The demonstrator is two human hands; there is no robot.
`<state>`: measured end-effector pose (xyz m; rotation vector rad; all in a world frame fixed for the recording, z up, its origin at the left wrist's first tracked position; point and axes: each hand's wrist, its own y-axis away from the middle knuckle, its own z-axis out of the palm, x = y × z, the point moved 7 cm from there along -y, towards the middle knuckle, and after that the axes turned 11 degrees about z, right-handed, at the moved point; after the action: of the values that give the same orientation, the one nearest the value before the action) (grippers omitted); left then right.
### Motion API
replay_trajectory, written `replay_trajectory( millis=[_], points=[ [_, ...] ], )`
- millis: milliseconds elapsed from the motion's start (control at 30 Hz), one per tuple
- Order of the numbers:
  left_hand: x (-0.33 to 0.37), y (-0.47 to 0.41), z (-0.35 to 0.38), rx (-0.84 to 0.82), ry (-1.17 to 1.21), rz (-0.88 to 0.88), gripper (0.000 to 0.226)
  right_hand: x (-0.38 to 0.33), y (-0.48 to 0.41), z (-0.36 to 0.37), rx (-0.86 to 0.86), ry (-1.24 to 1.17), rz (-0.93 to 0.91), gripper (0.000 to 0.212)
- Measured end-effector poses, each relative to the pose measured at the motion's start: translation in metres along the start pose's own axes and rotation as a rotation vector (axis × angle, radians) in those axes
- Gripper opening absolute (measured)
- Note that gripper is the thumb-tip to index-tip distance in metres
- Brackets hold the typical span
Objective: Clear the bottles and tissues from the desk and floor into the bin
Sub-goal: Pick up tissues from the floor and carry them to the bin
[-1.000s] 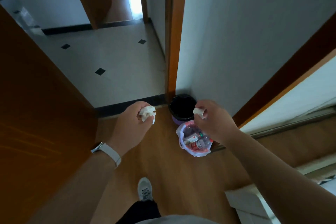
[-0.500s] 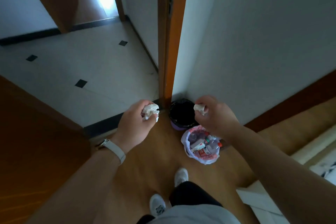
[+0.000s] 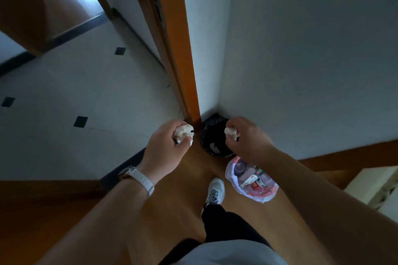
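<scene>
- Tissues, two crumpled white wads, sit one in each hand, both held up over the wooden floor (image 3: 189,180) in front of the person.
- Clenched round the larger wad (image 3: 183,133), the left hand (image 3: 165,148) has its fingers curled over it, just left of the bin (image 3: 217,154).
- Pinching the smaller wad (image 3: 230,131) between thumb and fingertips, the right hand (image 3: 247,142) hangs over the bin's right rim.
- Small, round and lined in black, the bin stands in the far corner where the orange door frame (image 3: 185,49) meets the white wall (image 3: 301,60); a pale scrap (image 3: 214,147) lies inside it.
- Just near and right of the bin, a translucent plastic bag (image 3: 231,171) lies on the floor, with bottles (image 3: 256,183) bearing red labels inside.
- A white watch strap (image 3: 142,179) wraps the left wrist.
- One white shoe (image 3: 214,190) is planted between the forearms, just left of the bag.
- Left of the door frame, pale tiles (image 3: 86,92) with small dark diamonds stretch away.
</scene>
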<state>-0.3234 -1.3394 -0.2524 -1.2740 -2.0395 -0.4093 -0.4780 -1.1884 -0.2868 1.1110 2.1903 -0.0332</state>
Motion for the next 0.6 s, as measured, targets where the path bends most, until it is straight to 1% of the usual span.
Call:
replay_trajectory(
  millis=[100, 300, 400, 467, 600],
  points=[
    [-0.006, -0.044, 0.010, -0.037, 0.009, 0.027, 0.018, 0.009, -0.035, -0.001, -0.025, -0.008, 0.080, 0.026],
    [-0.033, -0.095, 0.053, -0.213, 0.068, 0.029, 0.021, 0.047, -0.064, 0.001, 0.054, -0.067, 0.185, 0.020],
    [-0.061, -0.116, 0.082, -0.299, 0.089, 0.002, 0.021, 0.078, -0.074, 0.018, 0.077, -0.054, 0.303, 0.020],
    [-0.082, -0.127, 0.101, -0.334, 0.121, -0.031, 0.021, 0.094, -0.084, 0.035, 0.097, -0.065, 0.349, 0.021],
    [-0.131, -0.142, 0.145, -0.425, 0.165, -0.093, 0.022, 0.120, -0.105, 0.085, 0.086, -0.098, 0.460, 0.021]
  ],
)
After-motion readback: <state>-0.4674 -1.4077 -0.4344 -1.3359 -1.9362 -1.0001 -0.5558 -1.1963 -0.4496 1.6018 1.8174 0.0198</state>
